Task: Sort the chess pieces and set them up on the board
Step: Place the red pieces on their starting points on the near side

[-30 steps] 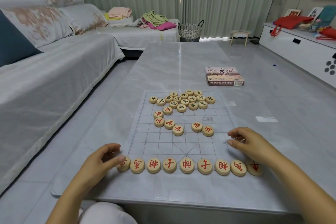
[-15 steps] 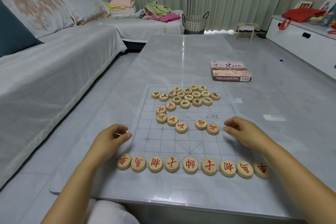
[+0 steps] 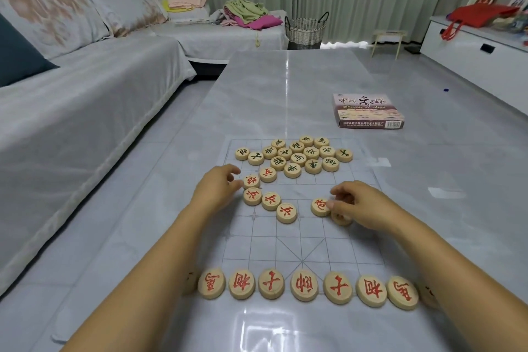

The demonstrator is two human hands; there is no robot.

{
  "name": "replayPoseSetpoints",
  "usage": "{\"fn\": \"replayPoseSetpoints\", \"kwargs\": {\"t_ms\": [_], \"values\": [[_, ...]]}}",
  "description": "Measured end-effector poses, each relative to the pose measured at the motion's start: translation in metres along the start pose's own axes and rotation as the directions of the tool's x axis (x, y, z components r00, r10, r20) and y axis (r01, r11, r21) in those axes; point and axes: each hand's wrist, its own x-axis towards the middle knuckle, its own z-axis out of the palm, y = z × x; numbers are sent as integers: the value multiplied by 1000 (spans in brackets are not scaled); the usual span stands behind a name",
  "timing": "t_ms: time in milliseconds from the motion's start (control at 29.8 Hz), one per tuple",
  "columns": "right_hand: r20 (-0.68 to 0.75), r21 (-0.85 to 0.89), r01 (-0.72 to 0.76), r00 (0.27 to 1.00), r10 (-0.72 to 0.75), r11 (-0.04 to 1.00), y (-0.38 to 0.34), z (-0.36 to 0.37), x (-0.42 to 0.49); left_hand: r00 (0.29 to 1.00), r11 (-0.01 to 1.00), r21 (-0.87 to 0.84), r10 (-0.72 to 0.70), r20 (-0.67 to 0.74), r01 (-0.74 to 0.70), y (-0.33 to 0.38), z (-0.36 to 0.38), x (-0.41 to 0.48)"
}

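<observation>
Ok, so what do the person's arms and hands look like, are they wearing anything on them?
The left forearm and right forearm are bare right to the frame's edge, with no sleeves, watch or bracelet in view. The left hand and right hand are ungloved, and no rings are visible.

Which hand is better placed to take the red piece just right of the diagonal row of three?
Right. The right hand has its thumb tip at the edge of that red piece. The left hand is across the board at a far-left red piece, with the diagonal row between.
</observation>
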Motion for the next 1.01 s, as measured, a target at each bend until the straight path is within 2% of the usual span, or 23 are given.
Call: {"fn": "replayPoseSetpoints", "kwargs": {"t_ms": [134, 268, 369, 436, 537, 604, 705, 839, 940, 1007], "values": [[76, -100, -7, 997, 14, 995, -7, 3, 10, 992, 995, 47, -88, 92, 84, 13, 9, 24], [59, -175, 22, 998, -12, 984, -12, 10, 15, 990, 991, 70, -116, 77, 111, 17, 15, 29], [-10, -42, 6, 1000, -7, 999, -8, 5, 10, 990, 991, -39, -129, -51, 127, 9, 9, 25], [-84, 69, -26, 996, 32, 997, -1, -5, 1, 989, 993, -38, -113, -93, 110, -1, 2, 18], [-174, 70, -83, 980, 94, 994, 17, -20, -16, 995, 994, 49, -96, -18, 97, -11, -3, 7], [-184, 26, -122, 975, 125, 992, 30, -24, -31, 997, 996, 49, -76, 21, 75, -10, -1, 2], [-141, -55, -195, 972, 186, 979, 41, -19, -49, 994, 998, 39, 39, 106, -44, -4, 4, 2], [-134, -144, -251, 963, 232, 957, 48, -20, -54, 955, 946, 233, 168, 244, -226, 4, 8, 10], [-13, -25, -222, 975, 222, 975, 53, -32, -55, 953, 924, 307, 147, 264, -227, 9, 4, 11], [54, 6, -172, 984, 172, 985, 56, -38, -58, 962, 934, 296, 132, 239, -201, 8, -3, 5]]}}
